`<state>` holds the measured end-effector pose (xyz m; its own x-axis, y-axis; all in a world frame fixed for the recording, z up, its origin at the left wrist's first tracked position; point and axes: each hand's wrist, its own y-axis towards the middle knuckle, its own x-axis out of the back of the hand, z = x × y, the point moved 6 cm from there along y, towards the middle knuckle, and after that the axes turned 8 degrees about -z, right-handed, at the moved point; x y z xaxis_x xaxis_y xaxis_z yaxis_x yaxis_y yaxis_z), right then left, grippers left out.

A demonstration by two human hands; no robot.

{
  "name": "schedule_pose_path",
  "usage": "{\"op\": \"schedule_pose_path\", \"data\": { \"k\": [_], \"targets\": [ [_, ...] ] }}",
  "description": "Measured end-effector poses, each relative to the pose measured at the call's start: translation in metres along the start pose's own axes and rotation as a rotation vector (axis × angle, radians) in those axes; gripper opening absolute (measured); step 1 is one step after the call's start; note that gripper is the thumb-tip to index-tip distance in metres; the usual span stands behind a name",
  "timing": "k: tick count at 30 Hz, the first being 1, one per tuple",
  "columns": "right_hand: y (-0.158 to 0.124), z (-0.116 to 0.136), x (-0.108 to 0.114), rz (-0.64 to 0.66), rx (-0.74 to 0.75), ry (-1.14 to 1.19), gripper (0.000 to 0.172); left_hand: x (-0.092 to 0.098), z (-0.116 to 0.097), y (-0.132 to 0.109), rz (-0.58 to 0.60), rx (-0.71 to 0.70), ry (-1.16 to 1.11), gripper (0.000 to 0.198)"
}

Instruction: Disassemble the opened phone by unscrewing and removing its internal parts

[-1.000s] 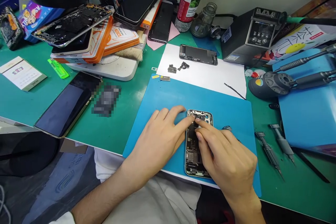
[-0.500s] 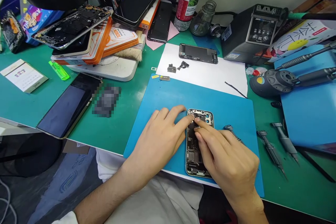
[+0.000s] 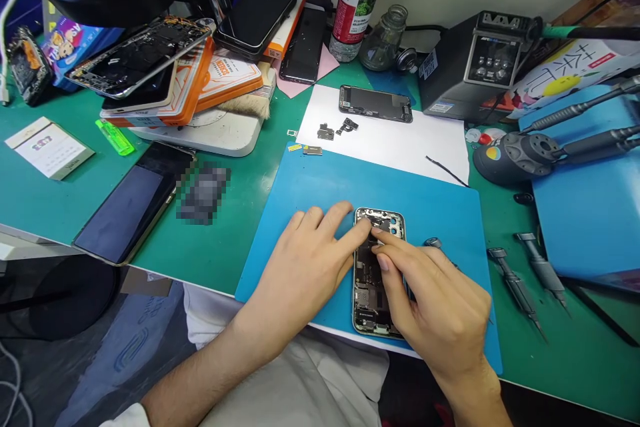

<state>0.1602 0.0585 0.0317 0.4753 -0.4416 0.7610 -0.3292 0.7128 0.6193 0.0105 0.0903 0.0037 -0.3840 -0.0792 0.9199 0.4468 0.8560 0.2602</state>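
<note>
An opened phone [image 3: 367, 287] lies on the blue mat, its circuit parts bare and its camera holes at the far end. My left hand [image 3: 313, 260] rests over its left edge with fingers spread, the index fingertip on the upper inside. From the right, my right hand [image 3: 440, 287] reaches over the phone. Its fingers are bent and close together near the left index fingertip, with the thumb curled beneath; whatever they hold, if anything, is hidden. Partly behind this hand lies a small screwdriver [image 3: 433, 242].
White paper [image 3: 420, 140] beyond the mat [image 3: 320, 180] bears a phone screen [image 3: 375, 105] and small parts. Two screwdrivers [image 3: 517, 287] [image 3: 540, 263] lie right, near a round tool holder [image 3: 520, 157]. A black phone [image 3: 133, 207] and stacked boxes [image 3: 190, 90] are left; a bottle [image 3: 357, 7] stands behind.
The right thumb has shifted slightly away from the index fingertip. Both hands otherwise stay over the phone, and the whole view has shifted a little.
</note>
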Motion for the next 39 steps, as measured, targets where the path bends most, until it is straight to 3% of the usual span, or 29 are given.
{"op": "schedule_pose_path", "data": {
  "k": [14, 20, 39],
  "targets": [
    [0.000, -0.002, -0.003, 0.038, -0.012, 0.000, 0.022, 0.000, 0.001, 0.000, 0.002, -0.007, -0.018, 0.045],
    [-0.003, -0.006, 0.000, -0.008, -0.078, 0.015, 0.024, 0.000, 0.001, 0.002, 0.013, 0.012, -0.007, 0.046],
    [0.001, 0.013, -0.007, 0.106, 0.211, -0.289, 0.017, 0.000, 0.004, 0.002, 0.001, 0.010, -0.045, 0.045]
  ]
}}
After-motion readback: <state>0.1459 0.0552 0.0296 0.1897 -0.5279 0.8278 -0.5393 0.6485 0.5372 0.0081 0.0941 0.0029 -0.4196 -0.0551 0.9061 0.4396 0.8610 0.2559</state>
